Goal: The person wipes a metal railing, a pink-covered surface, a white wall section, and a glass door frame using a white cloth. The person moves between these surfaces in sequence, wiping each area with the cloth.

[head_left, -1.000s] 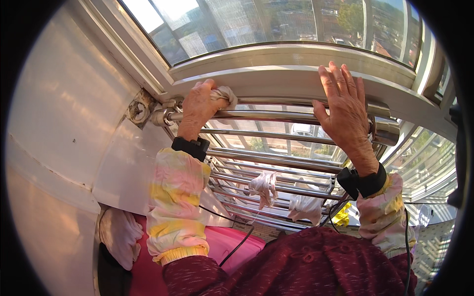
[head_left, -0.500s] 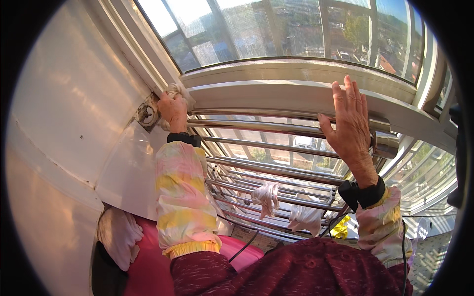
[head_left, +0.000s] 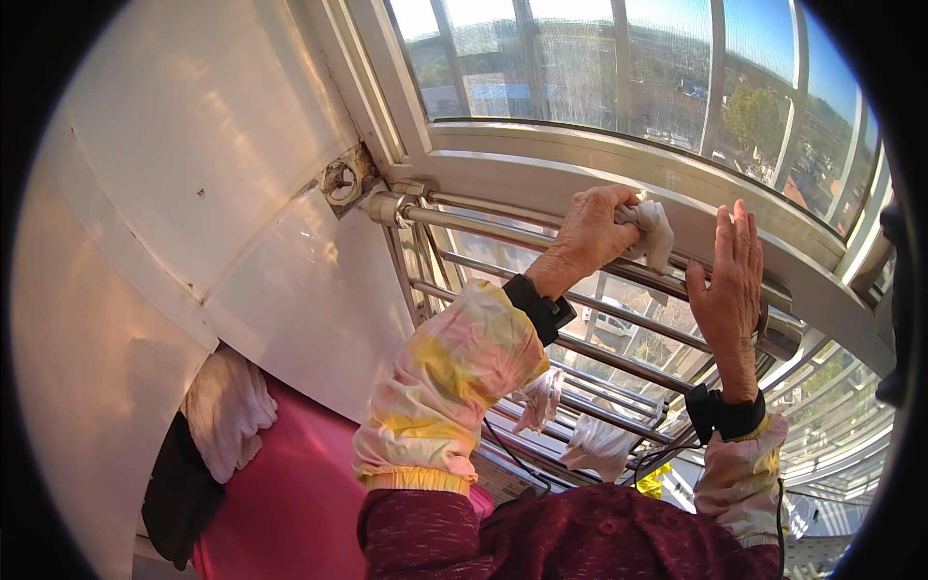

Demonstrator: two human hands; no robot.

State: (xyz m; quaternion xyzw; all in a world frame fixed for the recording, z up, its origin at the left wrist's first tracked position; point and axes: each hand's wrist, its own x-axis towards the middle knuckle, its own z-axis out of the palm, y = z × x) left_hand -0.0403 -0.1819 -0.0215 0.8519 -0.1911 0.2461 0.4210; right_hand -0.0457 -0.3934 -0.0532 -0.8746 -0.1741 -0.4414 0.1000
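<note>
A bunched white cloth (head_left: 657, 232) is gripped in my left hand (head_left: 592, 237), which presses it on the white window ledge (head_left: 522, 174) and the upper bars of a metal rack. The rack's shiny round bars (head_left: 474, 224) run along below the window, with a rounded end fitting (head_left: 387, 209) at the left. To the right of the cloth, my right hand (head_left: 730, 290) holds nothing. Its fingers are stretched out, pointing up, and the palm rests against the right part of the rack and ledge.
Two crumpled pale cloths, one pinkish (head_left: 538, 398) and one white (head_left: 599, 447), hang on the lower bars. A round hole with a rough surround (head_left: 342, 182) sits in the left wall. A pink surface (head_left: 290, 483) with a whitish cloth (head_left: 230, 411) lies at lower left.
My left hand has carried the cloth along the ledge from the left corner to near my right hand. The view has shifted left. My right hand stays against the rack's right part.
</note>
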